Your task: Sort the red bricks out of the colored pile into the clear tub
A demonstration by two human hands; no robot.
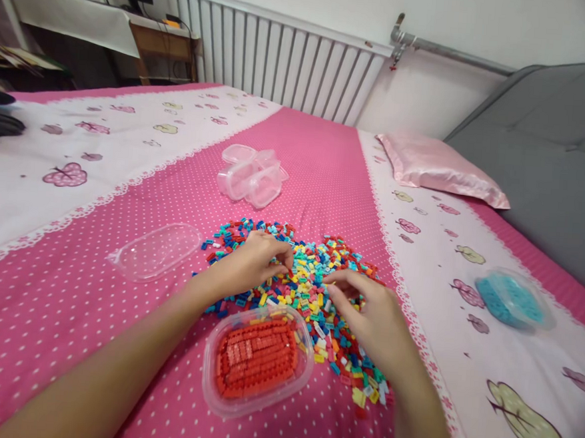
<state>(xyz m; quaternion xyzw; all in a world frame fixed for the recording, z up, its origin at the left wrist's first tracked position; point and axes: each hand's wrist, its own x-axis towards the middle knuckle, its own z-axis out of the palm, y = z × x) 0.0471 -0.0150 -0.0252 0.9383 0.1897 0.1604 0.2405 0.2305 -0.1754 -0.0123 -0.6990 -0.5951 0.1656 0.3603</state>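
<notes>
Red bricks (257,363) sit in the near tub (232,409). Left hand (254,260) and right hand (373,311) look narrow over the pile (307,290), can't tell if gripping; I'd fingertip-pick singles, no raking.

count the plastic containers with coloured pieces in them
2: the red-filled container, on the near side of the brick pile, and the blue-filled container, at right on the bedspread. The overlapping containers beyond the pile show none, though pieces could be hidden there.
</notes>
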